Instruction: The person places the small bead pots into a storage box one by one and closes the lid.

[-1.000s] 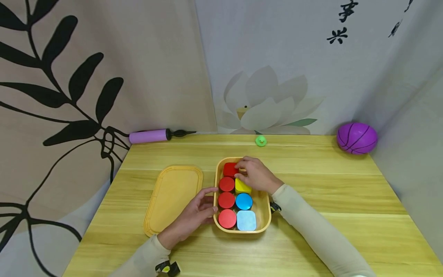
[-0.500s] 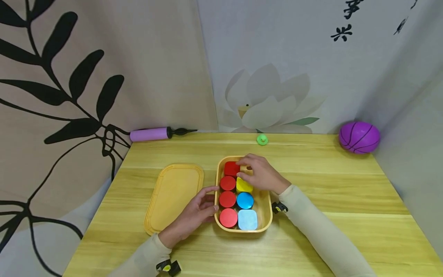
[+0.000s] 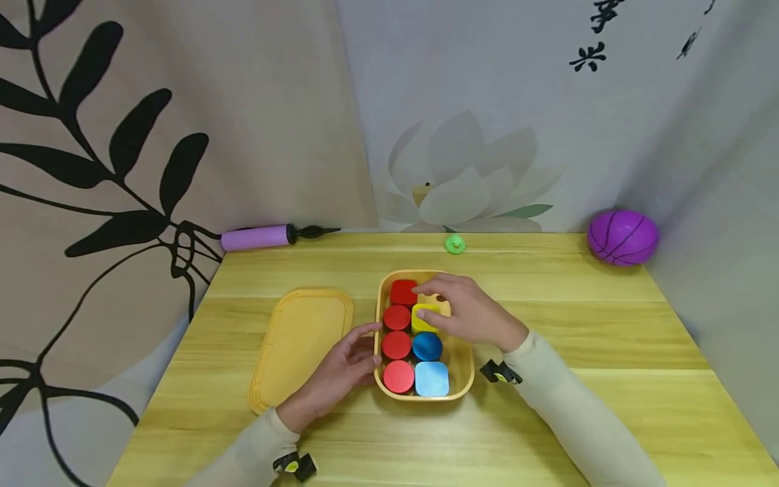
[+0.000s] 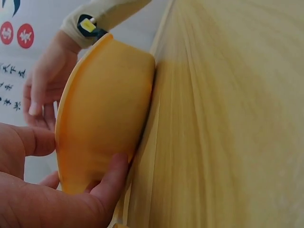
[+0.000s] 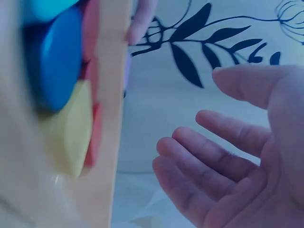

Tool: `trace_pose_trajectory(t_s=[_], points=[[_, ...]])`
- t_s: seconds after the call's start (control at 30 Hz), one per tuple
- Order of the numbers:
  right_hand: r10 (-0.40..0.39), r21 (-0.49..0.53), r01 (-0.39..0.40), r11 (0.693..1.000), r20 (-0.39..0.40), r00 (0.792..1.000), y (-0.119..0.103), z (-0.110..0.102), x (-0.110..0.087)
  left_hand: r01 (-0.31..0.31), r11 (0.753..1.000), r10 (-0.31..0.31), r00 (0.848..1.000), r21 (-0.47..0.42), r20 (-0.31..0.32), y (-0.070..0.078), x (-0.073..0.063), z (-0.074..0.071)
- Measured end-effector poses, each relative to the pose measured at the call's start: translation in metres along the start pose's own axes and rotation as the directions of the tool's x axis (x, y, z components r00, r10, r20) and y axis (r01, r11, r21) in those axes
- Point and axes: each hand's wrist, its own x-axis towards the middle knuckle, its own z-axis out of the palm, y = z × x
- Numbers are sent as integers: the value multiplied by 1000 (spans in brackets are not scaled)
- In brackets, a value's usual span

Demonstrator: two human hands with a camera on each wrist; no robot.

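A yellow-orange plastic box (image 3: 467, 379) stands on the table, holding two columns of blocks. Its left column has a red rounded-square block (image 3: 403, 292) at the far end and red round blocks (image 3: 397, 345) below. The right column has a yellow block (image 3: 420, 316), a blue round block (image 3: 428, 347) and a light blue square block (image 3: 432, 379). My left hand (image 3: 345, 368) touches the box's left side, fingertips on rim and outer wall in the left wrist view. Over the box's far right part hovers my right hand (image 3: 471, 312), fingers spread, holding nothing; it partly covers the yellow block.
Left of the box lies a flat yellow lid (image 3: 301, 338), beside my left forearm. Along the back edge are a purple hand pump (image 3: 255, 238), a small green duck-faced toy (image 3: 455, 244) and a purple basketball (image 3: 623, 237). Printed curtains hang behind.
My right hand has lifted away from the far end of the box and shifted slightly right and nearer, its fingers spreading apart. The blocks and my left hand stay in place.
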Motion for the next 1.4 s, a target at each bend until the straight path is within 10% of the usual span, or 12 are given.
trace_pose_trajectory(t_s=[0.37, 0.7, 1.17, 1.4], points=[[-49, 76, 52, 996, -48, 998, -46, 16, 13, -92, 995, 93, 993, 23, -66, 11, -21, -28], [116, 339, -96, 936, -40, 992, -78, 65, 27, -129, 974, 160, 974, 187, -160, 19, -51, -71], [243, 600, -225, 768, 53, 969, -109, 136, 34, 36, 947, 88, 926, 319, -368, 1, -66, -136], [337, 684, -266, 679, 31, 941, -118, 171, 34, 180, 867, 31, 911, 466, -410, -13, -76, -154]])
